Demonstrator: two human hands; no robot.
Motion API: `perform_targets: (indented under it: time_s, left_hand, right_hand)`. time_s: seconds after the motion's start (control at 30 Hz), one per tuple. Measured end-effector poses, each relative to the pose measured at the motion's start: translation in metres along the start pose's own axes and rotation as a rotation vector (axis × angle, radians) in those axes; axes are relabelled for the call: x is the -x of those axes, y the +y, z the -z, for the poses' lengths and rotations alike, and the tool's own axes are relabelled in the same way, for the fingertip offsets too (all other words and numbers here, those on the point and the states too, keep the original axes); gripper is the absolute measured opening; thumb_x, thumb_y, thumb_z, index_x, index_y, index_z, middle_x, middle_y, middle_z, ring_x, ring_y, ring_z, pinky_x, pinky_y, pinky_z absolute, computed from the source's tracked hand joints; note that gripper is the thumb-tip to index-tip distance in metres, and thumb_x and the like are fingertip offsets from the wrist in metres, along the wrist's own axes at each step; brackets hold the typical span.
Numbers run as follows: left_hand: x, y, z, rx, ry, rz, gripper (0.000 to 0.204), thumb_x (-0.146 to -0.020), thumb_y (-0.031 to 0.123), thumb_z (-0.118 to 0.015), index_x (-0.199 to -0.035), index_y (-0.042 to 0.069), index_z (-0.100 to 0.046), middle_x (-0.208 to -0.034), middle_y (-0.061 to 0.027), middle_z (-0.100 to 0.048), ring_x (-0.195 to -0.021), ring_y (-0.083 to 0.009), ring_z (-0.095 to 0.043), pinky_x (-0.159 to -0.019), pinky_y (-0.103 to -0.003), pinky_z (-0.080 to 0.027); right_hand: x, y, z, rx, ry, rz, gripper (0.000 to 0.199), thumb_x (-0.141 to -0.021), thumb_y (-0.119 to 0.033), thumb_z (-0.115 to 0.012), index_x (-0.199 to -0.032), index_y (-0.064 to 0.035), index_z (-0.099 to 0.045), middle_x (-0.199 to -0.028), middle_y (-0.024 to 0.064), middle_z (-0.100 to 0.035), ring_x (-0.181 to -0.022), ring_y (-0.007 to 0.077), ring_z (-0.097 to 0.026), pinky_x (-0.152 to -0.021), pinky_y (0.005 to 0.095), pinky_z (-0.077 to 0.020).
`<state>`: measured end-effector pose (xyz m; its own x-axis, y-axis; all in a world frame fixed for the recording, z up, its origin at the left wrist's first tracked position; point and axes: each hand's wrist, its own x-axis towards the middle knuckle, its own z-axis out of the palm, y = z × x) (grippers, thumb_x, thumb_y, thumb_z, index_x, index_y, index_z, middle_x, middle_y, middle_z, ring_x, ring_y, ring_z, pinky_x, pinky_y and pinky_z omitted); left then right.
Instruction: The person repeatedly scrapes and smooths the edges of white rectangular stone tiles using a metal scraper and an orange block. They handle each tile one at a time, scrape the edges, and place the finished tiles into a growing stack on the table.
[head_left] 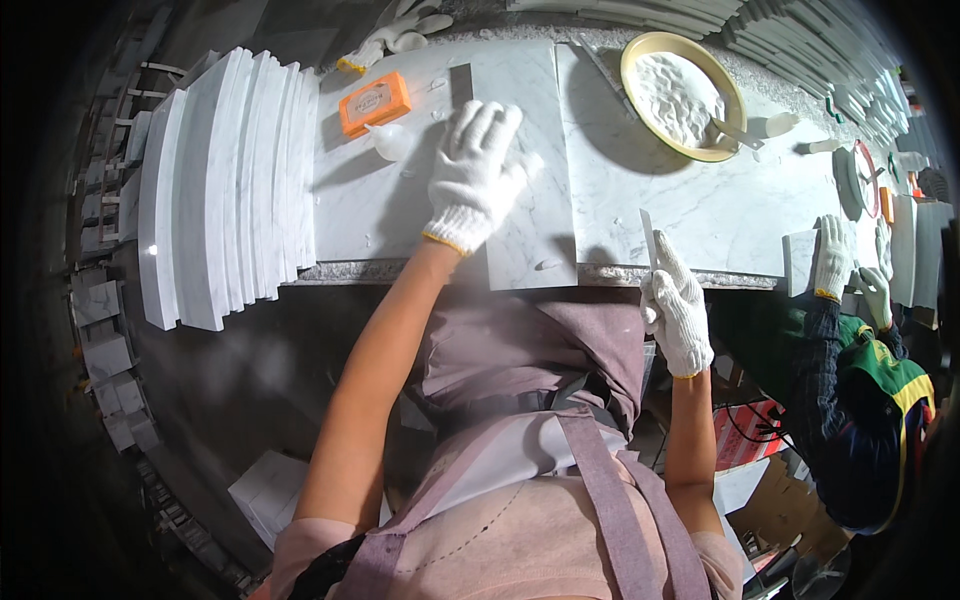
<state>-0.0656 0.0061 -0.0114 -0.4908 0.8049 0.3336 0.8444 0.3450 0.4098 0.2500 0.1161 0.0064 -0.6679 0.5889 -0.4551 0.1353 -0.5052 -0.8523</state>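
My left hand (478, 170), in a white knit glove, lies flat with the thumb spread on a white-grey marble slab (530, 235) whose near end reaches past the table edge. Just beyond its fingertips is a dark flat strip (461, 84). My right hand (680, 310), gloved too, is closed round a thin flat blade (647, 238) like a scraper, pointing up and away near the table's front edge; its grip is hidden in the fingers. Left of my left hand are an orange box (375, 103) and a small translucent rounded piece (388, 142).
A yellow-rimmed bowl (736, 112) of white paste stands far right with a spatula (738, 134) in it. Upright marble slabs (215, 190) line the left. A spare glove (400, 38) lies at the back. A co-worker's gloved hand (832, 258) is at the right.
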Motion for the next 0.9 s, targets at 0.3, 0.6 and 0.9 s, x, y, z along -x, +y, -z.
perform_targets:
  time_s: [0.3,0.6,0.9]
  left_hand:
    - [0.036,-0.003,-0.002,-0.032,0.024,-0.11,0.066,-0.097,0.041,-0.073,-0.15,0.007,-0.057,-0.152,-0.0187,-0.057,-0.147,-0.0422,-0.046,-0.126,-0.056,-0.032]
    - [0.039,-0.005,0.008,-0.04,0.073,-0.26,0.067,-0.092,0.04,-0.077,-0.148,0.008,-0.058,-0.155,-0.0163,-0.053,-0.15,-0.0406,-0.042,-0.126,-0.056,-0.031]
    - [0.052,0.002,0.026,0.122,0.114,-0.117,0.048,-0.091,0.022,-0.081,-0.136,0.009,-0.07,-0.142,-0.013,-0.066,-0.14,-0.0374,-0.055,-0.123,-0.053,-0.04]
  right_hand:
    - [-0.001,0.009,0.01,-0.277,-0.056,0.023,0.049,-0.105,-0.03,-0.072,-0.14,0.0024,-0.061,-0.083,-0.0012,-0.063,-0.065,0.0052,-0.055,-0.056,0.0183,-0.0423]
    - [-0.034,-0.026,-0.015,0.037,0.055,0.012,0.025,-0.105,-0.022,-0.07,-0.119,-0.001,-0.07,-0.095,0.0024,-0.071,-0.075,0.0089,-0.064,-0.065,0.0241,-0.0519]
    - [-0.091,-0.044,-0.072,0.579,0.023,0.207,0.039,-0.105,-0.014,-0.066,-0.143,-0.0082,-0.068,-0.101,0.0033,-0.074,-0.069,0.0072,-0.067,-0.06,0.0231,-0.0542]
